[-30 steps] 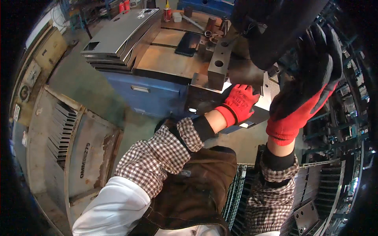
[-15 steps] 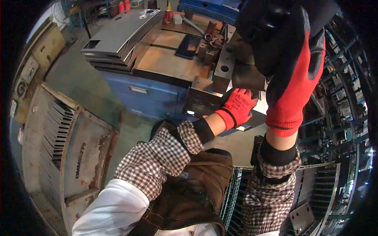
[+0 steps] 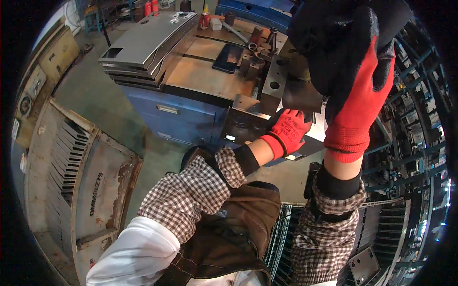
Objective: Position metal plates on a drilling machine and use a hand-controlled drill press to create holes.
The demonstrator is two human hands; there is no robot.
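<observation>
My left hand [image 3: 289, 132], in a red glove, reaches forward to the press and grips the edge of a flat pale metal sheet [image 3: 316, 127] lying under the grey tool block [image 3: 273, 85]. Its fingers curl over the sheet. My right hand [image 3: 355, 81], in a red glove with a black palm, is raised high and close to the camera, above and to the right of the left hand. The fingers are bent; whether they hold anything is hidden. Both forearms wear checked sleeves.
A blue machine cabinet [image 3: 183, 119] carries a brown worktop with a black flat device [image 3: 228, 57] and a red bottle [image 3: 205, 20]. Stacked grey metal panels [image 3: 143, 44] lie at its left end. Rusty slotted panels [image 3: 71, 167] lean at the left. Wire racks [image 3: 381, 238] stand at the right.
My right hand has shifted across the upper right and turned, now showing more of its red back and cuff. The left hand has stayed on the sheet at the press.
</observation>
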